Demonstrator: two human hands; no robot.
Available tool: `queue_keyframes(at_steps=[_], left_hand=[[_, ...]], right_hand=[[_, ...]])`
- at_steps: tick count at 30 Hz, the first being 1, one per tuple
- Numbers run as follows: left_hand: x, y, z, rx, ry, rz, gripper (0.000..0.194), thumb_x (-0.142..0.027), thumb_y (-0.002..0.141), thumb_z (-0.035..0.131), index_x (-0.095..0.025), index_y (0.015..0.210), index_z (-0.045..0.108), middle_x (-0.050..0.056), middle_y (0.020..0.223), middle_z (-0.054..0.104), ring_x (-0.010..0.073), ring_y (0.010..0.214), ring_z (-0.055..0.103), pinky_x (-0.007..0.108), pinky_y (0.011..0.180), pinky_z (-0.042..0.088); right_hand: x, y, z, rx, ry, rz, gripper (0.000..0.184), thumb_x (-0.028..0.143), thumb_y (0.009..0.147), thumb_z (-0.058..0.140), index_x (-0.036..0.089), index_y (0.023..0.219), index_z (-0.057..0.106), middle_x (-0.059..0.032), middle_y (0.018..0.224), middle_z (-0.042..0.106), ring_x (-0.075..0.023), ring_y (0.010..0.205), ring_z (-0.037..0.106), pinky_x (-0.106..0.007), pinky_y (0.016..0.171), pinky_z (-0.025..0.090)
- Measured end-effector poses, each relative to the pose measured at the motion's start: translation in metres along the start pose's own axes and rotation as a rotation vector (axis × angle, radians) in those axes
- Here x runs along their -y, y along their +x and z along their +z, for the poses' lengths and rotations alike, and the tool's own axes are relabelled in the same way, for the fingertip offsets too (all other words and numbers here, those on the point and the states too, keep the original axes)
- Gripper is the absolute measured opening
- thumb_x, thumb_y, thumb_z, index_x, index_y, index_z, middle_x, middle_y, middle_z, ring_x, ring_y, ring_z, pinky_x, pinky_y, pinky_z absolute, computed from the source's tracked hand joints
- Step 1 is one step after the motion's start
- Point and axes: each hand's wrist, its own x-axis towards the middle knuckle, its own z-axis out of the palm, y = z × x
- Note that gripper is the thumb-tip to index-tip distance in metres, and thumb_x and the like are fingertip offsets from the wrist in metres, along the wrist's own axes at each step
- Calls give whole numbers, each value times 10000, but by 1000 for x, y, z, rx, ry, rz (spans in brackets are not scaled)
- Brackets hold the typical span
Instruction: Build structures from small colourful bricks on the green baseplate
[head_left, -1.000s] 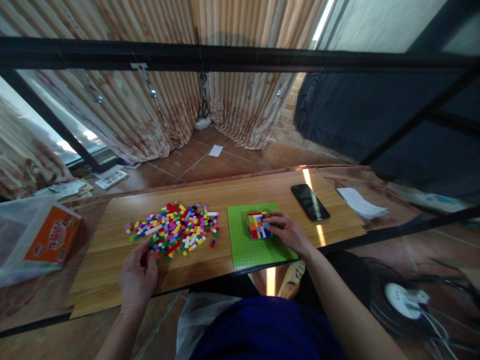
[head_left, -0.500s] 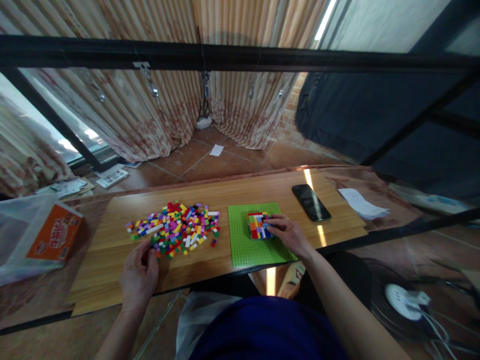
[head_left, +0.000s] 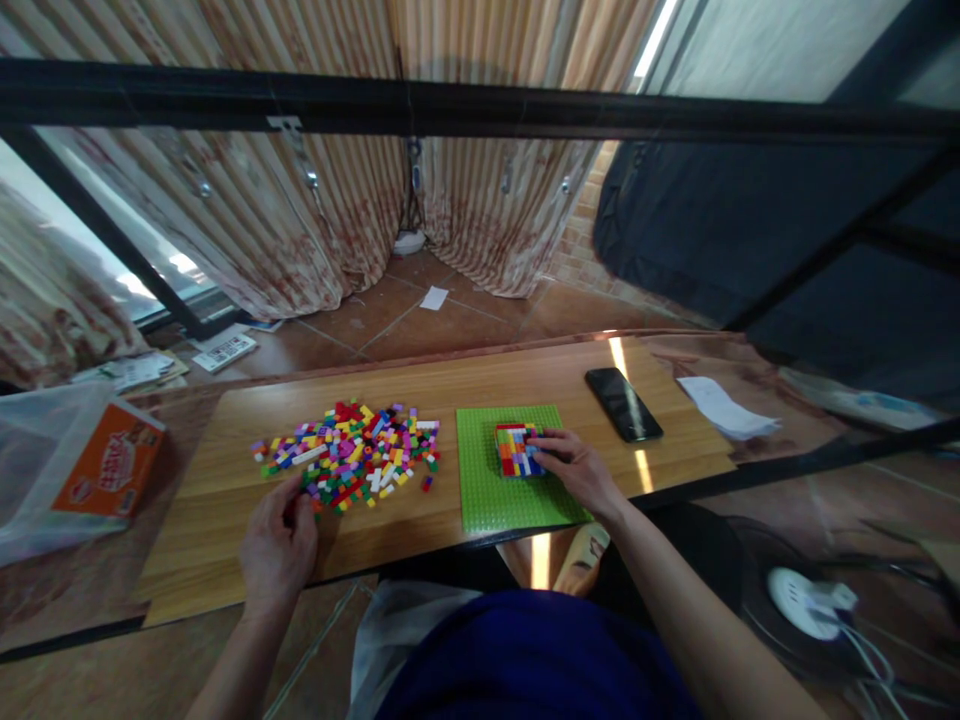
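Our right hand (head_left: 579,470) reaches the 3 o'clock edge of the block (head_left: 516,453) on the plate (head_left: 484,508); our left hand (head_left: 279,540) curls narrowly at 7 o'clock of the pile (head_left: 356,450). Whether either pinches anything, we cannot tell. We'd best press straight down.

wooden tabletop (head_left: 202,510) | loose brick pile (head_left: 360,455), left | green baseplate (head_left: 487,505), between | black phone (head_left: 624,404), right

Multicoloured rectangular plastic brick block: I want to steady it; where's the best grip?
Probably pinch the near and far sides at its left end, coming from the left: the block stands up from the flat green studded plastic baseplate, its left end exposed, while the person's right hand covers part of its right end.
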Motion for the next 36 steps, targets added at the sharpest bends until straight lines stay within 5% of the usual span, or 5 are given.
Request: queue_keyframes(at_steps=[13,26,36], left_hand=[[-3,0,-1,13,15,2,387,-378,866,428,-153,1114,621,125,1108,672,257,1038,625,382,945,483],[1,0,2,-11,-2,29,384,-363,870,441,-141,1121,626,126,1087,682,251,1011,639,385,932,499],[0,0,2,-24,-6,47,385,-364,872,443,-124,1107,631,142,1073,683,265,1004,642,401,921,505]], right_hand=[[16,7,-16,77,-252,-77,298,369,740,723,288,1026,744,-85,1233,583,-263,1128,574,-430,928,474],[60,14,-9,199,-855,-389,155,233,854,614,207,881,764,-103,1027,636,-248,971,540,-411,914,449],[44,13,-8,133,-720,-374,138,230,867,605,206,856,741,-77,923,653,-230,905,565,-401,865,456]])
